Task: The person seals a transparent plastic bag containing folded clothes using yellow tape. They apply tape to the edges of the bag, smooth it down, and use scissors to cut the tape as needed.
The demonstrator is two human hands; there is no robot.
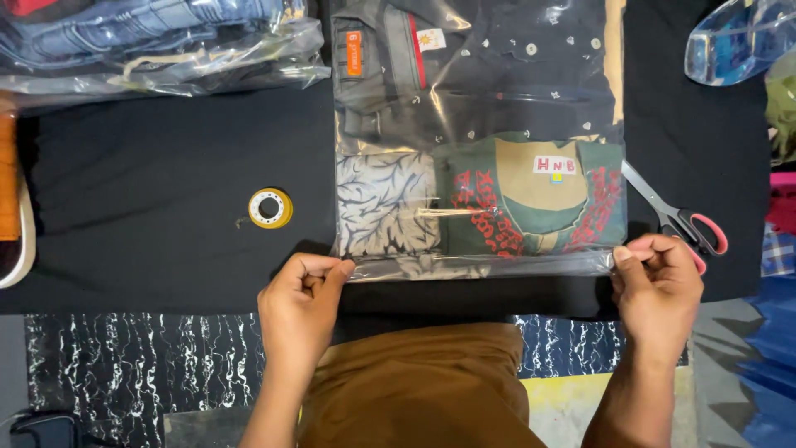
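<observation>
Head view, looking straight down on a black worktop [149,166]. A clear plastic bag [477,133] packed with folded garments is laid flat at the middle of the worktop, reaching from the far edge almost to the near edge. Its near open end is pinched at both corners: the left corner is gripped between thumb and fingers of the left hand [303,299], the right corner by the right hand [659,286]. A green embroidered garment [531,199] and a grey leaf-patterned one [385,203] are seen through the plastic. A roll of yellow tape [270,207] is set on the worktop left of the bag, apart from it. Scissors with pink handles [680,217] are placed just beside the right hand. More bagged clothing [157,41] is stacked at the far left corner.
</observation>
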